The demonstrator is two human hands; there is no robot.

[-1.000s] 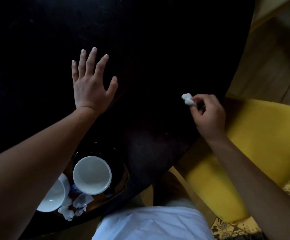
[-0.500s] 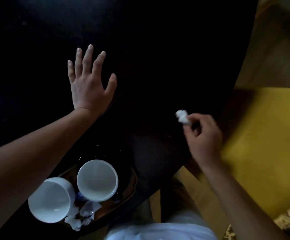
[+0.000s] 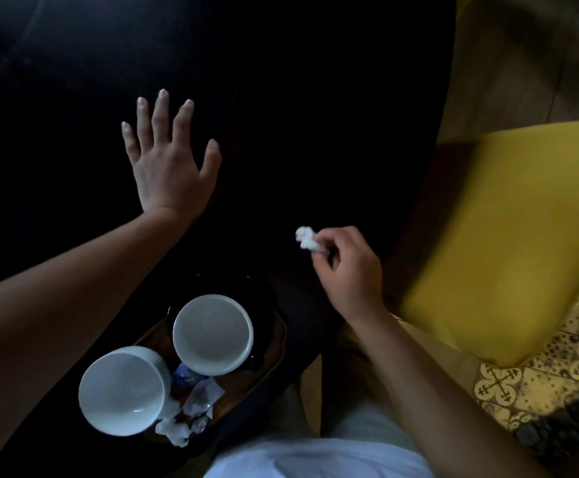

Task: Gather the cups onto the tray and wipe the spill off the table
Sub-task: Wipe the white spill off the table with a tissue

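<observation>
Two white cups stand on a brown wooden tray (image 3: 274, 343) at the table's near edge: one cup (image 3: 122, 391) at the left, the other cup (image 3: 212, 334) to its right on a dark saucer. Crumpled tissues and wrappers (image 3: 191, 408) lie on the tray in front of them. My left hand (image 3: 167, 160) rests flat on the dark table (image 3: 315, 98), fingers spread, holding nothing. My right hand (image 3: 346, 270) is over the table near its right edge, pinching a small crumpled white tissue (image 3: 307, 239) between its fingertips. No spill shows on the dark surface.
A yellow padded chair (image 3: 509, 229) stands close against the table's right edge. Patterned yellow floor tiles (image 3: 557, 367) show at lower right. My white shirt (image 3: 315, 457) fills the bottom middle.
My right hand with the tissue has drawn back along the table toward me and the tray. My left hand has stayed flat in place. More of the tray and left cup shows.
</observation>
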